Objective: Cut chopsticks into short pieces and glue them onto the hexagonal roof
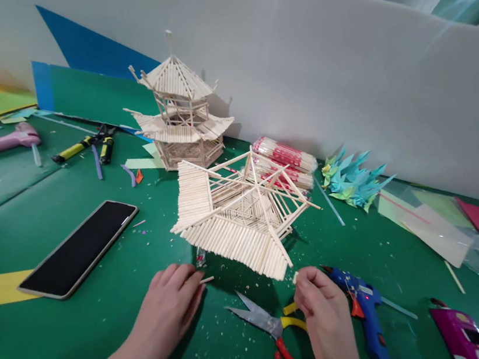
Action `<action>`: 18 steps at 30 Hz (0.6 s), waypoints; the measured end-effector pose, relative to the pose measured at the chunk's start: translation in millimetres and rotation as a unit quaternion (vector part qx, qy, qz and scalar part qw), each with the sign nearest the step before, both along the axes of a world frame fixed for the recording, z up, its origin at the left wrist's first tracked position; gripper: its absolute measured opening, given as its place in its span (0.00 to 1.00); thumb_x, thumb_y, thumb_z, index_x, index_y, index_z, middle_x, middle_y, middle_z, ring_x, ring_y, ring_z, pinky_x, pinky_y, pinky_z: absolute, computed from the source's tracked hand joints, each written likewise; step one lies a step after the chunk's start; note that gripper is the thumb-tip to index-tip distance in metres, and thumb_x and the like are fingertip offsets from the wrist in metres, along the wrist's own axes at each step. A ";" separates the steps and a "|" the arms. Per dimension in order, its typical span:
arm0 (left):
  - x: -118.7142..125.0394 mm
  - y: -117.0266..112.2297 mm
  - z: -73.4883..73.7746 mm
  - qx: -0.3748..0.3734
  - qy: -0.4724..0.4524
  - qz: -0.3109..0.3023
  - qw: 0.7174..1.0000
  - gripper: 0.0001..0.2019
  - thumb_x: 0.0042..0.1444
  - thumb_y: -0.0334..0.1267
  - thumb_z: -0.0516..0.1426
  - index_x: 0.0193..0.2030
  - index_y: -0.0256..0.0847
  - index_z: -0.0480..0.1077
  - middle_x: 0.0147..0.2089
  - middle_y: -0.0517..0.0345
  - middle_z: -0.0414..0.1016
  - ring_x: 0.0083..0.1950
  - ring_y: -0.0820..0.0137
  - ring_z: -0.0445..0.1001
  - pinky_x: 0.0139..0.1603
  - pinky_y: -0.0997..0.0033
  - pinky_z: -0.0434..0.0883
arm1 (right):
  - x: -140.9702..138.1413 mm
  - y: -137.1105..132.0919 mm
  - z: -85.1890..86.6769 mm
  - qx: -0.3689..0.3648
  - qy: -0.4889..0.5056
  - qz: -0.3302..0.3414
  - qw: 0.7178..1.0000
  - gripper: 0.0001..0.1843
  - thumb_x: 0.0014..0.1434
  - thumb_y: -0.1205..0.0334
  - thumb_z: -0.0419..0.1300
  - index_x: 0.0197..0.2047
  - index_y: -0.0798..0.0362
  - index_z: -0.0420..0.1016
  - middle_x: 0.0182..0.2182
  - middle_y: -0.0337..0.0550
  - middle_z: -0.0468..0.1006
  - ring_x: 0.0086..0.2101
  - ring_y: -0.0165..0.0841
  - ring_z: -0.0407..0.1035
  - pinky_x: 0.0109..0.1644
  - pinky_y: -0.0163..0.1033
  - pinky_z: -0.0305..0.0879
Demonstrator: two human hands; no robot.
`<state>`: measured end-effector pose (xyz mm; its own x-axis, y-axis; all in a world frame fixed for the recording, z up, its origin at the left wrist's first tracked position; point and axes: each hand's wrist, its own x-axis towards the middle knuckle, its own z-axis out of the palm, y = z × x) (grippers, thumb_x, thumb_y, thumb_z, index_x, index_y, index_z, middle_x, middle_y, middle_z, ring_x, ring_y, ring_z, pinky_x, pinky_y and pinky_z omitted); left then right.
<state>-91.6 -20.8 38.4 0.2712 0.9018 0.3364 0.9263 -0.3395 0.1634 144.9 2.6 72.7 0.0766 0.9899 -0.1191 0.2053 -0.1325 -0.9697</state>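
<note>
Short of the model's front edge, my left hand [170, 306] is closed round a short wooden stick [207, 279], whose end pokes out past the fingertips. My right hand [320, 308] pinches a small pale stick piece [296, 277] near the model's front right corner; most of it is hidden by the fingers. Between and beyond my hands stands a pavilion model [235, 241] of wooden sticks. Its front and left roof panels are covered with sticks, while the other sides show bare framing. Scissors [265, 321] with red and yellow handles lie open, partly beneath my right hand.
A blue glue gun [366, 308] lies right of my right hand, its cord trailing forward. Behind stands a two-roofed stick pagoda [181, 119] beside stick bundles [287, 155] and folded blue paper [354, 180]. Left are a phone [80, 250], pliers [78, 149] and a pink glue gun [6, 142].
</note>
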 end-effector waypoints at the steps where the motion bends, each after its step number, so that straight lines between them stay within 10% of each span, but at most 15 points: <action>1: -3.8 0.3 -2.6 -0.007 0.051 0.004 0.999 0.08 0.55 0.30 0.52 0.37 0.33 0.72 0.34 0.47 0.73 0.33 0.60 0.68 0.32 0.61 0.65 | 3.1 0.8 -5.7 0.007 -0.037 0.002 0.999 0.13 0.57 0.53 0.50 0.26 0.51 0.62 0.19 0.32 0.56 0.21 0.27 0.51 0.23 0.33 0.50; 11: -8.2 -5.7 -17.7 0.003 0.131 0.000 0.991 0.11 0.54 0.23 0.50 0.35 0.34 0.73 0.33 0.51 0.73 0.36 0.60 0.68 0.39 0.60 0.62 | 23.0 4.2 -25.2 0.042 -0.264 0.006 0.963 0.05 0.52 0.58 0.57 0.29 0.50 0.69 0.24 0.37 0.65 0.24 0.32 0.59 0.29 0.36 0.51; 15: -0.2 -9.1 1.2 0.107 -0.004 -0.017 0.994 0.09 0.56 0.27 0.50 0.35 0.36 0.71 0.33 0.51 0.74 0.36 0.61 0.69 0.39 0.60 0.62 | 19.2 -10.1 -14.7 0.048 -0.199 0.023 0.978 0.10 0.58 0.54 0.52 0.33 0.51 0.68 0.25 0.39 0.68 0.26 0.32 0.63 0.29 0.34 0.59; 18: 22.6 -14.0 29.8 0.019 -0.208 -0.070 0.975 0.06 0.53 0.29 0.54 0.39 0.39 0.68 0.35 0.53 0.74 0.35 0.68 0.71 0.36 0.71 0.66 | 6.7 -23.9 -3.2 0.053 -0.082 0.038 0.994 0.12 0.58 0.53 0.53 0.32 0.51 0.70 0.25 0.39 0.68 0.25 0.30 0.63 0.27 0.32 0.59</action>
